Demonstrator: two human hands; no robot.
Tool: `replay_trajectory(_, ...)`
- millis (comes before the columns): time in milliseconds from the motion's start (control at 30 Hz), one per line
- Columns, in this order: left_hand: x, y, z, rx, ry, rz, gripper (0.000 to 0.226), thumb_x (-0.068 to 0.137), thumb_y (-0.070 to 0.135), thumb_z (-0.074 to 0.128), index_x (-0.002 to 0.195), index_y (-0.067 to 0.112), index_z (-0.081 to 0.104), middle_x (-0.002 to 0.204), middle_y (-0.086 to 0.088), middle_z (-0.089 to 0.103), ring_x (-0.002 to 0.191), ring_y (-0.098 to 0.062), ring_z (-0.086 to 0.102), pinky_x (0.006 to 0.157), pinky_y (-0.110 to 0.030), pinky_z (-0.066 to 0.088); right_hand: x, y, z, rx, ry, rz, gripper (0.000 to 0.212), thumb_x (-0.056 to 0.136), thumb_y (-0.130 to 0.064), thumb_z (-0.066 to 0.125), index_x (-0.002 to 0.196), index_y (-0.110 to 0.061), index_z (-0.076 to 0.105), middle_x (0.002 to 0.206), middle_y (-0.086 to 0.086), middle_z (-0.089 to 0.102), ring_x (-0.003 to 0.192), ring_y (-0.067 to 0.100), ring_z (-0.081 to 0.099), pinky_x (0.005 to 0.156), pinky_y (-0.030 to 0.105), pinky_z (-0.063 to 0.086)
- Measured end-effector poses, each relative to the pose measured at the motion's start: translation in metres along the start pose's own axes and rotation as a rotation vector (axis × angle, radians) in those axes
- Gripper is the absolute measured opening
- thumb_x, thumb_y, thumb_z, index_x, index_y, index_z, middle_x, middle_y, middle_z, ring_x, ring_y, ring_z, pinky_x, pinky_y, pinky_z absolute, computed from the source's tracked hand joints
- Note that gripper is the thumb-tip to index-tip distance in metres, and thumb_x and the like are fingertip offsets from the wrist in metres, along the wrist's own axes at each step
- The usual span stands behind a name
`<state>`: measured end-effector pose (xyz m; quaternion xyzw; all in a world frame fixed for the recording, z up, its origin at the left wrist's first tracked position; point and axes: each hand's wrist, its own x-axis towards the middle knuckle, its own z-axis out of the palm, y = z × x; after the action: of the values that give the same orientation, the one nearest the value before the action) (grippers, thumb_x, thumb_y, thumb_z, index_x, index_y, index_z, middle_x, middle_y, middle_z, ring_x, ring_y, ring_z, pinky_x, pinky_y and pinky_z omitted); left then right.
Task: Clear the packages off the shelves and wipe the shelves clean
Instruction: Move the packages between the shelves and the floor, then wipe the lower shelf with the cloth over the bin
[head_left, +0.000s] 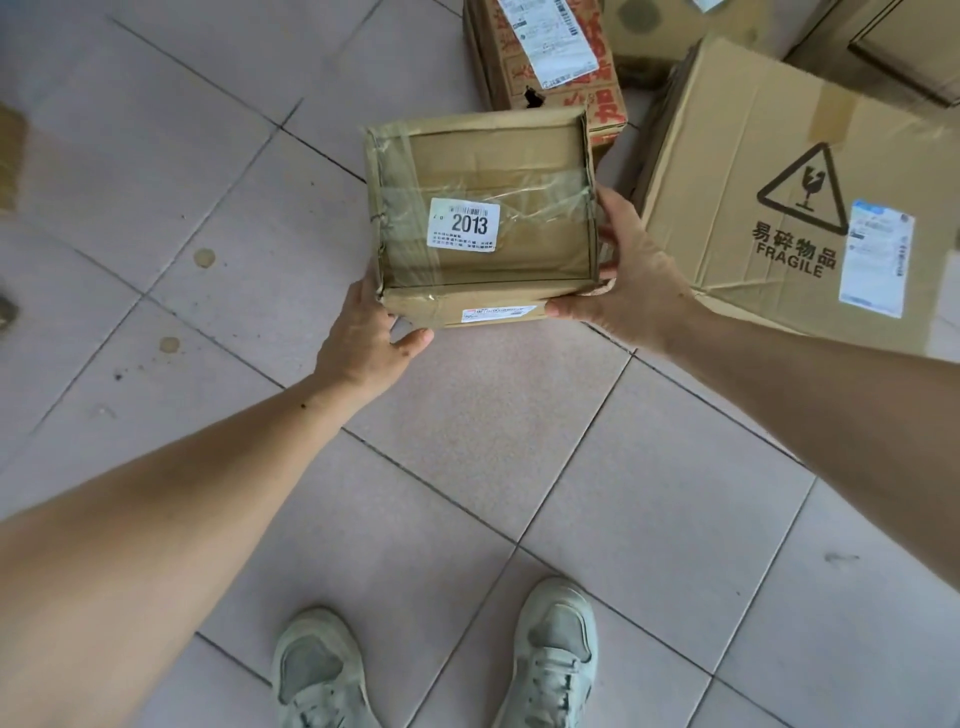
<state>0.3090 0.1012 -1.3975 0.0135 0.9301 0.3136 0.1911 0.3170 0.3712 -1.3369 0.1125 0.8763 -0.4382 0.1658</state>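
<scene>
I hold a small taped cardboard package (498, 171) with a white label reading 2013, above the tiled floor. My left hand (366, 340) grips its near left corner from below. At its right edge, my right hand (631, 280) has the thumb along the near side and the fingers behind. No shelf is in view.
A large cardboard box marked FRAGILE (753, 156) lies on the floor to the right. A box with red print and shipping labels (545, 57) stands behind the held package, more boxes (883, 47) at the top right. My two shoes (436, 670) are below on the grey tiles.
</scene>
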Motion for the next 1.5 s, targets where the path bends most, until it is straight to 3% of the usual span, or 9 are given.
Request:
replay_trajectory(133, -0.01, 0.014, -0.021, 0.016, -0.03, -0.017, 0.081, 0.082, 0.034, 0.076, 0.147, 0.018, 0.03, 0.141, -0.008, 0.043, 0.112, -0.025, 0.062, 0.09, -0.048, 0.055, -0.015, -0.018, -0.012, -0.056, 0.018, 0.054, 0.104, 0.069, -0.023, 0.09, 0.151, -0.03, 0.026, 0.126, -0.013, 0.055, 0.101, 0.013, 0.064, 0.09, 0.032, 0.051)
replay_trajectory(267, -0.019, 0.034, -0.05, 0.033, -0.02, 0.0, 0.071, 0.083, 0.031, 0.074, 0.14, 0.017, 0.035, 0.136, -0.007, 0.048, 0.108, -0.024, 0.063, 0.089, -0.048, 0.054, -0.026, -0.039, -0.027, -0.131, -0.006, 0.071, 0.09, 0.073, -0.023, 0.087, 0.145, -0.025, 0.033, 0.13, -0.007, 0.056, 0.1, 0.015, 0.063, 0.087, 0.031, 0.048)
replay_trajectory(433, -0.029, 0.053, -0.089, 0.077, -0.038, -0.034, 0.067, 0.085, 0.03, 0.073, 0.14, 0.014, 0.04, 0.134, -0.007, 0.053, 0.115, -0.025, 0.059, 0.095, -0.047, 0.05, -0.039, -0.073, -0.045, -0.385, -0.035, 0.038, 0.072, 0.077, -0.029, 0.083, 0.133, -0.028, 0.038, 0.122, -0.001, 0.061, 0.108, 0.023, 0.061, 0.095, 0.05, 0.048)
replay_trajectory(567, -0.039, 0.066, -0.124, 0.093, -0.099, -0.067, 0.042, 0.088, 0.027, 0.07, 0.125, 0.013, 0.058, 0.125, -0.004, 0.062, 0.117, -0.023, 0.058, 0.097, -0.044, 0.049, -0.044, -0.112, -0.056, -0.634, -0.121, -0.009, 0.064, 0.084, -0.031, 0.075, 0.139, -0.028, 0.04, 0.138, -0.002, 0.053, 0.123, 0.025, 0.053, 0.098, 0.044, 0.04)
replay_trajectory(800, -0.065, 0.08, -0.196, 0.184, -0.159, -0.082, 0.031, 0.091, 0.029, 0.066, 0.119, 0.017, 0.062, 0.122, 0.002, 0.064, 0.118, -0.018, 0.057, 0.099, -0.04, 0.047, -0.05, -0.2, -0.057, -0.903, -0.238, -0.131, 0.038, 0.093, -0.029, 0.061, 0.129, -0.026, 0.05, 0.13, -0.003, 0.054, 0.123, 0.023, 0.051, 0.084, 0.037, 0.041)
replay_trajectory(1000, -0.089, 0.069, -0.268, 0.267, -0.151, -0.071, 0.029, 0.09, 0.031, 0.067, 0.116, 0.019, 0.063, 0.117, 0.003, 0.064, 0.112, -0.019, 0.058, 0.095, -0.039, 0.05, -0.055, -0.285, -0.038, -1.012, -0.286, -0.307, 0.032, 0.094, -0.023, 0.058, 0.125, -0.02, 0.048, 0.125, -0.001, 0.057, 0.113, 0.025, 0.057, 0.074, 0.035, 0.045)
replay_trajectory(1233, -0.121, 0.039, -0.343, 0.225, -0.093, -0.14, 0.034, 0.091, 0.031, 0.068, 0.12, 0.014, 0.062, 0.123, -0.003, 0.064, 0.111, -0.02, 0.062, 0.089, -0.028, 0.048, -0.061, -0.372, -0.004, -1.088, -0.339, -0.462, 0.029, 0.095, -0.026, 0.054, 0.125, -0.025, 0.056, 0.122, -0.003, 0.057, 0.11, 0.024, 0.059, 0.083, 0.04, 0.054)
replay_trajectory(1367, -0.153, 0.021, -0.375, 0.247, -0.033, -0.2, 0.035, 0.093, 0.035, 0.064, 0.124, 0.02, 0.059, 0.125, 0.001, 0.063, 0.112, -0.017, 0.06, 0.079, -0.027, 0.041, -0.072, -0.412, 0.026, -1.111, -0.397, -0.546, 0.034, 0.096, -0.028, 0.054, 0.13, -0.027, 0.054, 0.128, -0.004, 0.055, 0.112, 0.024, 0.058, 0.083, 0.034, 0.047)
replay_trajectory(1500, -0.187, -0.003, -0.394, 0.235, 0.022, -0.296, 0.03, 0.093, 0.034, 0.061, 0.12, 0.024, 0.058, 0.124, 0.002, 0.062, 0.112, -0.02, 0.058, 0.081, -0.031, 0.045, -0.088, -0.449, 0.057, -1.135, -0.469, -0.66, 0.035, 0.098, -0.026, 0.055, 0.132, -0.024, 0.053, 0.13, -0.003, 0.054, 0.113, 0.023, 0.057, 0.078, 0.027, 0.036)
